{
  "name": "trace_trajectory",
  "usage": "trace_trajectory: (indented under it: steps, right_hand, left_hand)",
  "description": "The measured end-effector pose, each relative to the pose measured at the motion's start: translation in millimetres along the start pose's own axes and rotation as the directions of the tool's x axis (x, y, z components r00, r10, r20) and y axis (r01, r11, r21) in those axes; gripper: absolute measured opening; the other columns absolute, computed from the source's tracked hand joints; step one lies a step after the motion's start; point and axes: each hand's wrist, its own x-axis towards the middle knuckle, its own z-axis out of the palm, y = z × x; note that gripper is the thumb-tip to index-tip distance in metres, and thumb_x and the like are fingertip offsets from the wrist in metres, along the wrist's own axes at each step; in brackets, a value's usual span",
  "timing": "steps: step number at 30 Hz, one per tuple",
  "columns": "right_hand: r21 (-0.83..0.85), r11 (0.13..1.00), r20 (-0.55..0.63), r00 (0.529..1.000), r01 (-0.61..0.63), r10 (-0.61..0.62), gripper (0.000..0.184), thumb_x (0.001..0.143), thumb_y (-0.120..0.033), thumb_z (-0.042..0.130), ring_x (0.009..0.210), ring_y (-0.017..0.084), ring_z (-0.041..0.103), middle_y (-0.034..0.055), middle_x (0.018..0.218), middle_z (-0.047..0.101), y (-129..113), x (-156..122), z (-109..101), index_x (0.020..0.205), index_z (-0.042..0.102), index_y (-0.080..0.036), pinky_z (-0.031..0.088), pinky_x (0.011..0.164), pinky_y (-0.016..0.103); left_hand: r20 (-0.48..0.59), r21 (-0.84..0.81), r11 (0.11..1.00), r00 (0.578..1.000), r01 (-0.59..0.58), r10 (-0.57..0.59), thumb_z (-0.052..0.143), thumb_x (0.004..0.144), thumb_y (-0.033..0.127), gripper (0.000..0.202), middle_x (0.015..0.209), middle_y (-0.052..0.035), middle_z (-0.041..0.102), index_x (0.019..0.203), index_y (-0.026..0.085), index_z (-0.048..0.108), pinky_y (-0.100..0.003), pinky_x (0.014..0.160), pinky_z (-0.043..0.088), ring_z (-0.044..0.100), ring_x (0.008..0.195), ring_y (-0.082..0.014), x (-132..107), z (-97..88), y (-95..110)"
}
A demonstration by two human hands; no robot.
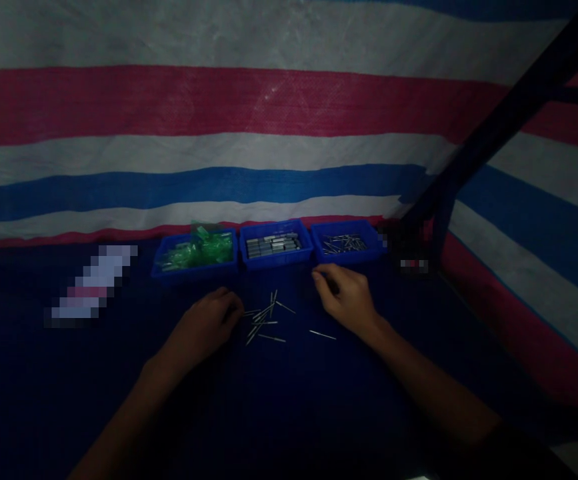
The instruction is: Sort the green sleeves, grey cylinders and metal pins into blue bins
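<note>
The left hand (pixel 209 325) is resting palm-down on the dark blue worktop (pixel 289 413), its fingers curled loosely at the left end of a small scatter of thin silver metal pins (pixel 265 319); whether they are pinching a pin cannot be told in the dim light. The right hand (pixel 346 297) is lying just right of the scatter, fingers bent inward, and whether it is gripping anything cannot be told either. One stray pin (pixel 323 335) is lying alone, just below the right hand. Along the worktop's far edge three small blue plastic trays are sitting side by side: the left tray (pixel 169 275) is holding green translucent pieces, the middle tray (pixel 276 257) grey metal blocks, the right tray (pixel 369 252) more pins. A red, white and blue striped tarpaulin (pixel 219 100) is hanging behind them.
</note>
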Motion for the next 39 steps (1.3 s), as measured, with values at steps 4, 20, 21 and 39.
trace_trajectory:
  steps: [4,20,21,39]
  right_hand:
    - [0.098,0.989,0.134,0.983,0.109,-0.122,0.015,0.085,-0.023,0.048,0.066,0.013,0.062,0.0026,0.074,0.067,-14,-5,8,0.086,0.061,-0.017,0.046,0.063,0.024]
    - [0.174,0.925,0.281,0.883,0.338,-0.376,0.014,0.085,-0.021,0.046,0.065,0.013,0.053,0.0024,0.072,0.058,-34,-10,2,0.087,0.059,-0.016,0.042,0.059,0.026]
    - [0.18,0.92,0.277,0.88,0.348,-0.387,0.014,0.085,-0.021,0.046,0.064,0.013,0.052,0.002,0.07,0.058,-35,-10,1,0.086,0.059,-0.016,0.042,0.059,0.026]
    - [0.059,0.894,0.099,0.889,0.443,-0.447,0.012,0.079,-0.02,0.054,0.061,0.014,0.053,0.002,0.068,0.061,-48,-16,-5,0.088,0.062,-0.016,0.041,0.055,0.029]
  left_hand:
    - [-0.001,-0.039,0.998,0.999,-0.038,0.038,0.037,0.084,0.026,0.022,0.084,-0.0043,0.058,0.077,0.019,0.057,-0.031,0.07,0.042,0.056,0.078,-0.0187,1,5.9,2]
    - [-0.263,-0.367,0.918,0.964,-0.147,0.049,0.04,0.086,0.027,0.018,0.077,-0.0005,0.062,0.083,0.019,0.056,-0.024,0.065,0.042,0.058,0.069,-0.014,-9,18.3,42]
    - [-0.28,-0.373,0.916,0.959,-0.147,0.04,0.041,0.086,0.027,0.017,0.075,0.0,0.061,0.082,0.019,0.055,-0.024,0.064,0.042,0.057,0.067,-0.0136,-10,17.6,41]
    - [-0.337,-0.546,0.837,0.926,-0.047,-0.168,0.042,0.085,0.03,0.014,0.074,0.0006,0.059,0.088,0.019,0.051,-0.023,0.058,0.044,0.056,0.064,-0.0129,-13,18.9,47]
